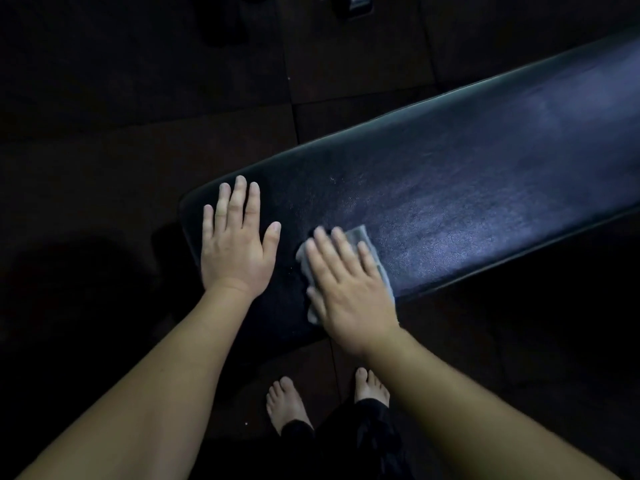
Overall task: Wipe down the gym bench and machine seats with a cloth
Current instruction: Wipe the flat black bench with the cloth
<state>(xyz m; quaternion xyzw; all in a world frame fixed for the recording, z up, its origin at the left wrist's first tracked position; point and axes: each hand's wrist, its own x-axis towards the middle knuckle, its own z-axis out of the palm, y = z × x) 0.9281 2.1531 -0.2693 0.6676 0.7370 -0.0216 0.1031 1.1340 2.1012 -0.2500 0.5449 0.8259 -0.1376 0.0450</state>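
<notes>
Left grip (pixel 235 244): we rest it spread flat at the long black padded surface's (pixel 467 188) end.
Right grip (pixel 349 289): straight-fingered, pressing a pale grey cloth (pixel 362 235) at the front edge.

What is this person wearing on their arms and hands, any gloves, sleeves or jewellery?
Nothing that shows. The left hand and right hand are bare: no gloves, rings, watch or wristband visible. The forearms are uncovered to the picture's edge, so no sleeve is in view.
</notes>
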